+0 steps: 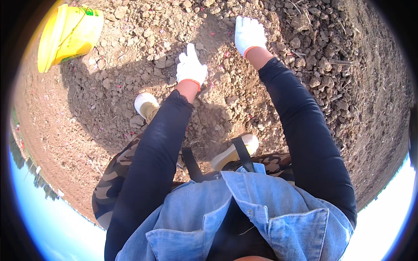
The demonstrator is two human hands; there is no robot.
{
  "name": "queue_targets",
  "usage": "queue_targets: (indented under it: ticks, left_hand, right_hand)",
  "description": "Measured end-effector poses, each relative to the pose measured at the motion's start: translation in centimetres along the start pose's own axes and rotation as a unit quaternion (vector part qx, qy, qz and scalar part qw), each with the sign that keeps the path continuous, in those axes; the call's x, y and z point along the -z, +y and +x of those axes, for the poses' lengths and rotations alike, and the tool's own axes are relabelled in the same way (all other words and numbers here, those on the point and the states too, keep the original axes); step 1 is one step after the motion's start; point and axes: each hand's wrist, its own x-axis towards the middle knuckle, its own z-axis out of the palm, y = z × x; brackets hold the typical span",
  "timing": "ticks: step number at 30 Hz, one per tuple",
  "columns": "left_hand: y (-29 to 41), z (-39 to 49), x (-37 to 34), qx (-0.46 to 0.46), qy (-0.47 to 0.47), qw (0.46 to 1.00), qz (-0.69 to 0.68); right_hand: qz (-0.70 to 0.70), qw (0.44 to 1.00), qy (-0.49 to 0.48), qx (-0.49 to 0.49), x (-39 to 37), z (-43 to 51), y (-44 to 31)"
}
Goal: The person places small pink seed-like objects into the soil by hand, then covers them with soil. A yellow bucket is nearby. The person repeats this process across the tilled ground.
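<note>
Both my hands wear white knit gloves with orange cuffs and reach over dry, cloddy soil (225,78). My left hand (191,66) is over the soil ahead of my shoe, one finger stretched forward and the others bent; whether it pinches anything small cannot be seen. Farther forward and to the right, my right hand (249,36) is back-up at the ground, its fingertips turned away and whatever is under them hidden. Small pink-red bits (226,54) lie scattered among the clods between and around the hands.
A yellow plastic bucket (81,32) lies tilted on the soil at the upper left. My shoes (145,101) rest on the ground below my hands. Coarser clods and dry stalks (339,62) lie at the right. Trees stand at the field's far left edge.
</note>
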Motion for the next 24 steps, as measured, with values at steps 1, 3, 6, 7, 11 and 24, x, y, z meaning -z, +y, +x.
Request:
queue_targets:
  ticks: [1,3,6,7,11,24]
  left_hand:
    - [0.7,0.3,-0.3,-0.002,0.000,1.000,-0.025]
    - [1.4,0.8,-0.7,-0.055,-0.017,0.998,-0.041]
    - [0.9,1.2,-0.8,-0.143,-0.013,0.972,-0.186]
    - [0.6,1.1,-0.8,-0.155,0.011,0.972,-0.174]
    - [0.9,0.3,-1.6,-0.089,-0.027,0.994,-0.051]
    - [-2.9,-2.5,21.5,-0.253,-0.135,0.951,0.118]
  right_hand:
    - [0.068,0.997,-0.022,-0.037,0.2,-0.7,-0.5]
    - [0.144,0.988,-0.037,-0.045,1.1,-2.1,-0.5]
    - [0.295,0.955,-0.033,-0.003,2.5,-3.7,1.8]
    - [0.317,0.948,0.012,0.002,2.7,-4.1,2.4]
    - [0.127,0.983,-0.116,-0.068,2.4,-5.8,0.9]
    - [0.075,0.981,-0.131,0.122,5.5,-12.8,7.7]
